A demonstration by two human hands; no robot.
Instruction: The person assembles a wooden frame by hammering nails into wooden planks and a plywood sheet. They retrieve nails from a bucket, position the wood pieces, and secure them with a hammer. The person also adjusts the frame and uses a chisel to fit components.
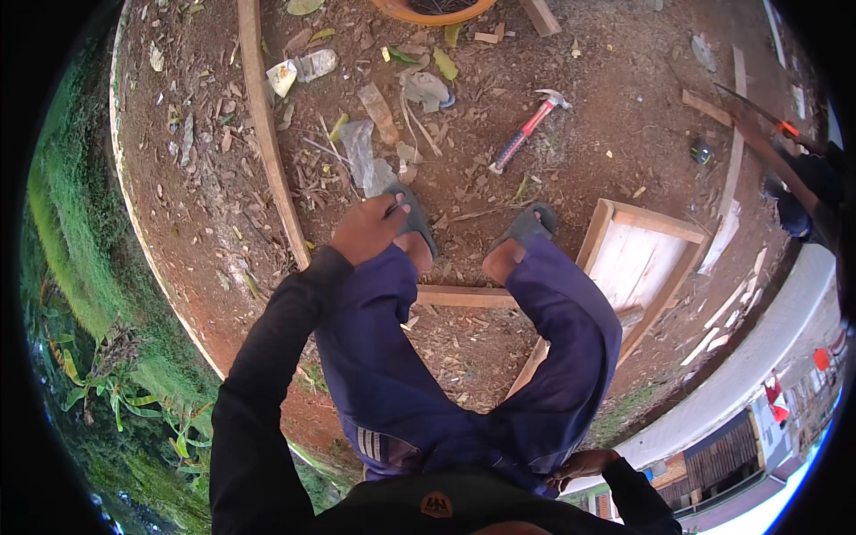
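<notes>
My left hand [369,232] is in front of my left knee, above the sandal on my left foot. Its fingers are curled together, and anything they pinch is too small to make out. Down by my right hip is my right hand [584,465], touching the trousers near the pocket, its fingertips hidden. A claw hammer [530,130] with a red and dark handle lies on the soil ahead of my feet. To the right of my right leg rests a wooden frame [646,219] with a pale board inside.
A long wooden strip [266,134] runs along the left; a crosspiece [467,297] passes between my legs. Plastic bottle [315,65], orange pot [434,12] and leaves lie ahead. At right are a tape measure [702,152] and another person's dark sleeve [816,174], beside an orange-handled saw [786,130].
</notes>
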